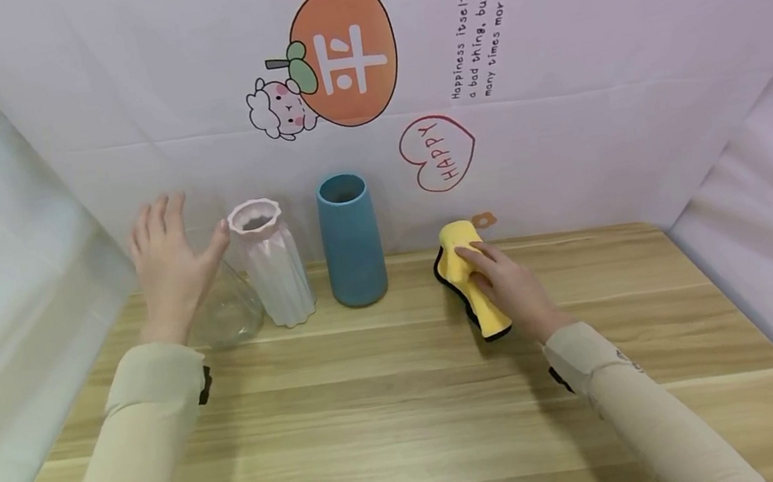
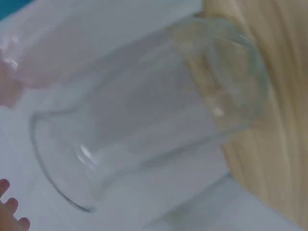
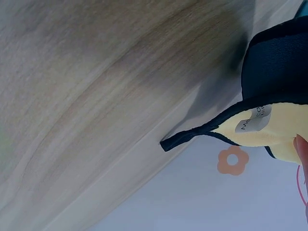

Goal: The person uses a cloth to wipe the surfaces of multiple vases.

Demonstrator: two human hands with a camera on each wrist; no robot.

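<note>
Left grip (image 1: 168, 267) spread wide, empty; glass vase (image 1: 227, 313) stood just before its palm, long axis vertical, left nearer. Right grip (image 1: 513, 291) pinched yellow cloth (image 1: 457, 236).

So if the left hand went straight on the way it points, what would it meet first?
Probably the clear glass vase: in the head view the left hand partly covers it. The gap between them is hard to judge.
</note>
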